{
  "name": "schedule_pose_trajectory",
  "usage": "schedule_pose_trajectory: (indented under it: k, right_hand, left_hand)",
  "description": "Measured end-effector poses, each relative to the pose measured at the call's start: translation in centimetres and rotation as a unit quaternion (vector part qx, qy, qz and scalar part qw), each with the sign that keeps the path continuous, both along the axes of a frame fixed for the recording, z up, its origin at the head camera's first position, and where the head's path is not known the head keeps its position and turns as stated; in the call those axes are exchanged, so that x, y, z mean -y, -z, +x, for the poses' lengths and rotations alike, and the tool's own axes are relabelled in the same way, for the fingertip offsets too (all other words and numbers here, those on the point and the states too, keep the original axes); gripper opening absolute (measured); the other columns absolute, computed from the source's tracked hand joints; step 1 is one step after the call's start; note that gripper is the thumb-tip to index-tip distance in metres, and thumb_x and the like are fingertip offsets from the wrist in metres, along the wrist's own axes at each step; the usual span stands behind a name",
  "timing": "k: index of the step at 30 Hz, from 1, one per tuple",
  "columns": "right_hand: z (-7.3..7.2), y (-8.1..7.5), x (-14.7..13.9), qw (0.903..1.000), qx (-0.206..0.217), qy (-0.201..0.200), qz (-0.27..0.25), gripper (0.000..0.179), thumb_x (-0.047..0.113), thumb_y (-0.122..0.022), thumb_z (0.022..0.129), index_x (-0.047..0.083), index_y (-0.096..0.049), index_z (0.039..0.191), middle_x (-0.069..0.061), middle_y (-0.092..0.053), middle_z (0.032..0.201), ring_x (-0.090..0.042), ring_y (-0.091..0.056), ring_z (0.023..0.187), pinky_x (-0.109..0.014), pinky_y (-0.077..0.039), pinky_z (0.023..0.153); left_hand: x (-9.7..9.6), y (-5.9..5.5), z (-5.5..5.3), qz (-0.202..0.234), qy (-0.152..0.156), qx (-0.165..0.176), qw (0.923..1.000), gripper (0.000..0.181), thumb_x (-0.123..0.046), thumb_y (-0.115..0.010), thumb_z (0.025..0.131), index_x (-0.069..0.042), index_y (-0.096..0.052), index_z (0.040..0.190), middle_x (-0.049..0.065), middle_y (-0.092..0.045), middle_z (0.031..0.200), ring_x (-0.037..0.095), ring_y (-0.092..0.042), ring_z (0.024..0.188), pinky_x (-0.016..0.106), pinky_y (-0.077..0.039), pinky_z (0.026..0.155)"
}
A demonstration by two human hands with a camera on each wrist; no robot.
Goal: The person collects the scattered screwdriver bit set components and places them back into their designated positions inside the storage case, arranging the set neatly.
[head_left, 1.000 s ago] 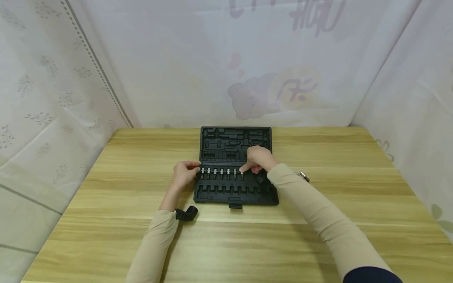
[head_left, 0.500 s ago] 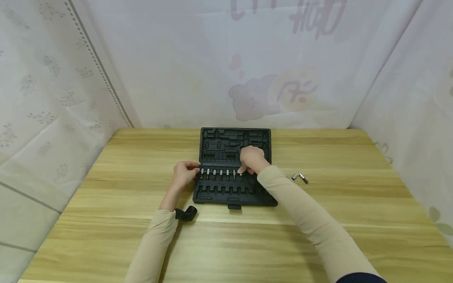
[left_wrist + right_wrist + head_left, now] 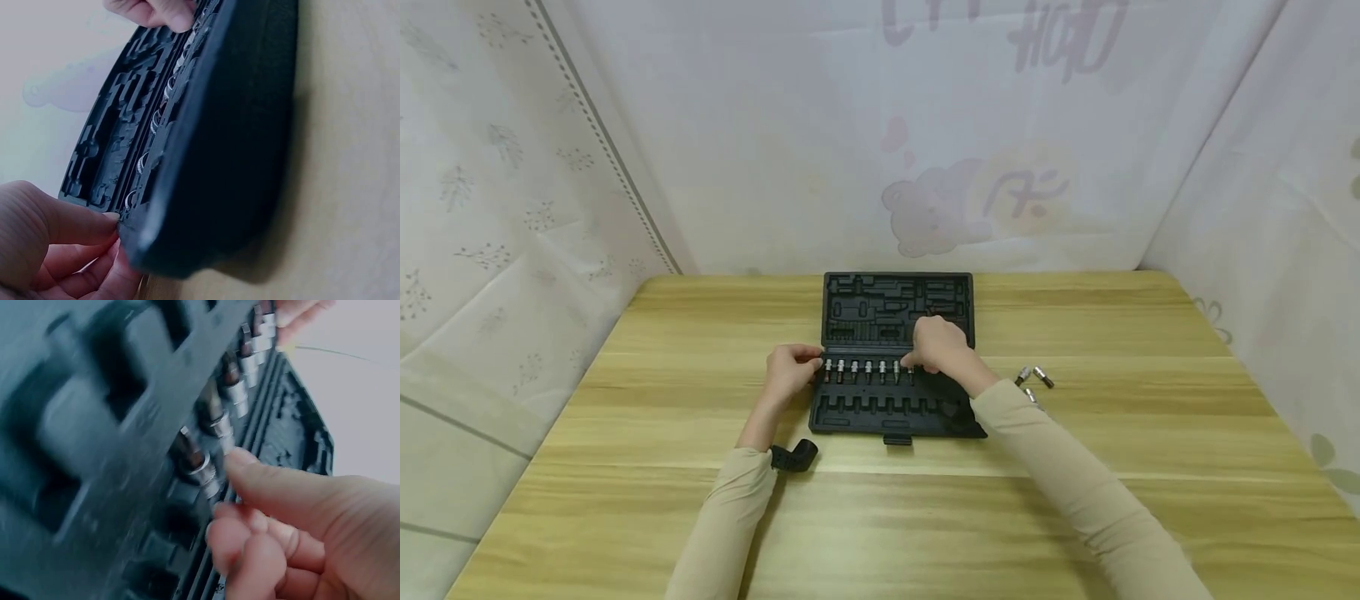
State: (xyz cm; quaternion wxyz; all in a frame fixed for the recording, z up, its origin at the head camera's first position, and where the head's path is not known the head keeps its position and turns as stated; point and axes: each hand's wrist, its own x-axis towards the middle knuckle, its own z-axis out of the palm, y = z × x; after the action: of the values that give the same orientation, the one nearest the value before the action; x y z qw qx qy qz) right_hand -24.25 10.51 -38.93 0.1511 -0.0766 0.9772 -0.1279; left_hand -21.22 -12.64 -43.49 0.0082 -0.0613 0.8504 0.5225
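Cloth (image 3: 775, 125) backs the counter (image 3: 880, 525); by its far edge your left hand (image 3: 786, 371) pinches the case (image 3: 880, 393), right hand (image 3: 942, 346) curls at a bit (image 3: 200, 465), hold unclear: slipping could drop it.

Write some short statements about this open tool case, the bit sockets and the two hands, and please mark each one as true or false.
1. The tool case lies open on the table. True.
2. Loose bit sockets lie to the right of the tool case. True.
3. The left hand touches the loose bit sockets. False: it holds the tool case's left edge.
4. The seated bit sockets are in the row farther from the lid. False: they are in the nearer row.
5. The right hand is beside the rightmost visible seated bit socket. True.
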Motion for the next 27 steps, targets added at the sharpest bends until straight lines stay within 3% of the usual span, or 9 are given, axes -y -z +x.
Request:
schedule_pose_trajectory:
  k: [4,9,13,27]
  right_hand:
    - [0.2,-0.5,-0.2,0.9986,0.014,0.013,-0.050,0.040,0.034,-0.074,0.081,0.008,-0.063,0.052,-0.001,-0.052,0.042,-0.016,-0.055,0.044,-0.023,-0.031,0.038]
    - [0.6,-0.8,-0.5,0.9956,0.021,0.014,-0.091,0.036,0.032,-0.071,0.083,0.004,-0.069,0.061,-0.005,-0.059,0.048,-0.021,-0.060,0.050,-0.025,-0.040,0.044]
    - [0.8,-0.9,-0.9,0.9937,0.012,0.011,-0.111,0.033,0.030,-0.070,0.085,0.004,-0.070,0.065,-0.004,-0.060,0.051,-0.021,-0.062,0.053,-0.028,-0.047,0.051]
    - [1.7,-1.3,-2.5,0.9860,0.022,0.031,-0.162,0.027,0.023,-0.068,0.086,0.000,-0.071,0.072,-0.002,-0.061,0.053,-0.025,-0.065,0.060,-0.027,-0.048,0.049]
  left_hand:
    - [0.1,0.1,-0.1,-0.003,0.002,-0.001,1.0000,0.019,0.003,-0.063,0.084,0.007,-0.069,0.101,0.021,-0.068,0.094,0.013,-0.059,0.061,0.023,-0.049,0.055]
    - [0.1,0.1,-0.1,-0.002,0.001,0.001,1.0000,0.020,0.003,-0.062,0.084,0.007,-0.069,0.102,0.022,-0.068,0.095,0.012,-0.059,0.060,0.023,-0.049,0.055]
    - [0.2,0.2,-0.2,-0.006,0.002,-0.002,1.0000,0.020,0.003,-0.062,0.084,0.007,-0.069,0.102,0.022,-0.068,0.094,0.012,-0.058,0.060,0.022,-0.049,0.055]
    - [0.3,0.1,-0.1,-0.012,0.008,-0.002,0.9999,0.019,0.002,-0.061,0.085,0.007,-0.069,0.102,0.022,-0.068,0.095,0.013,-0.059,0.062,0.023,-0.050,0.057]
